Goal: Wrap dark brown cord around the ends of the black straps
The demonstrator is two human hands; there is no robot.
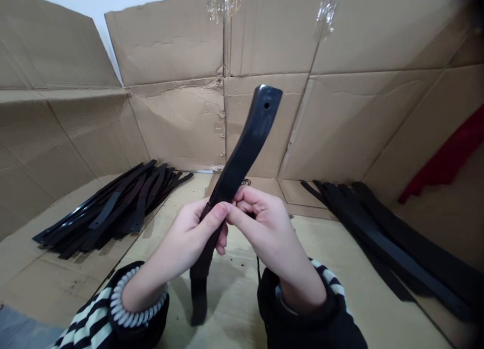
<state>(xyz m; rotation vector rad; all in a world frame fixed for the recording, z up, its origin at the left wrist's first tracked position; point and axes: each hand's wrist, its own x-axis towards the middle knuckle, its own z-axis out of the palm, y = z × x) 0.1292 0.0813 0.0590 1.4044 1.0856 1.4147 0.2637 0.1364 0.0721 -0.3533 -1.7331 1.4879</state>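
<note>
A curved black strip (245, 155) with a hole near its top end was held tilted above the counter (230, 303), upper end leaning right. It was gripped near mid-length by the left hand (194, 228), thumb laid across the front. The right hand (264, 220) was closed, thumb and fingers pinched at the strip's right edge. Loose black strips (113, 208) were piled at left; long black bands (372, 228) were laid at right.

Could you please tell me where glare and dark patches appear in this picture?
Head view: soft sheen on the upper end of the held black strip; head view: bright glints on the clear tape; head view: the top right corner fades to near black.
</note>
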